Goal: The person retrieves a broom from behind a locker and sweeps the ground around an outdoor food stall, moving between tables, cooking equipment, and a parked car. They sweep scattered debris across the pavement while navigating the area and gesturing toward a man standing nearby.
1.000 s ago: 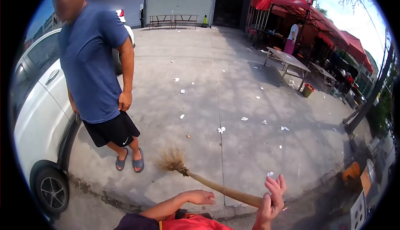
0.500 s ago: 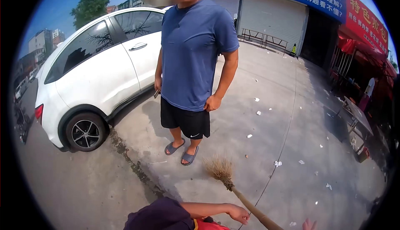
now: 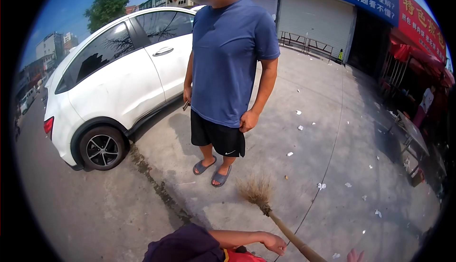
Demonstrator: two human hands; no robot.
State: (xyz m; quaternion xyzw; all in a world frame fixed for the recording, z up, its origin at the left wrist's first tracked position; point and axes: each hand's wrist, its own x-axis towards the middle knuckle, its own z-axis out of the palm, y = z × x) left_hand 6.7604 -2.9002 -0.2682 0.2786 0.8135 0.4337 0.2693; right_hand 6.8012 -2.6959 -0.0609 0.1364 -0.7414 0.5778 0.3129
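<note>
My left hand reaches in from a dark sleeve at the bottom, wrist bent and fingers loosely drooping. I see nothing in it; it is close beside a broom's wooden handle, not wrapped round it. The broom's straw bristles rest on the concrete, the handle slanting down to the bottom edge. Only the fingers of my right hand show at the bottom edge, spread apart, right of the handle. A person in a blue T-shirt stands facing me, one hand holding a small dark object.
A white car is parked at the left. Scraps of white paper litter the concrete pavement. Roller shutters and a metal rack are behind. A table stands under a red awning at the right.
The whole scene has shifted slightly right in view as my head turned a little. My hands, the broom and the standing person keep nearly the same positions relative to each other.
</note>
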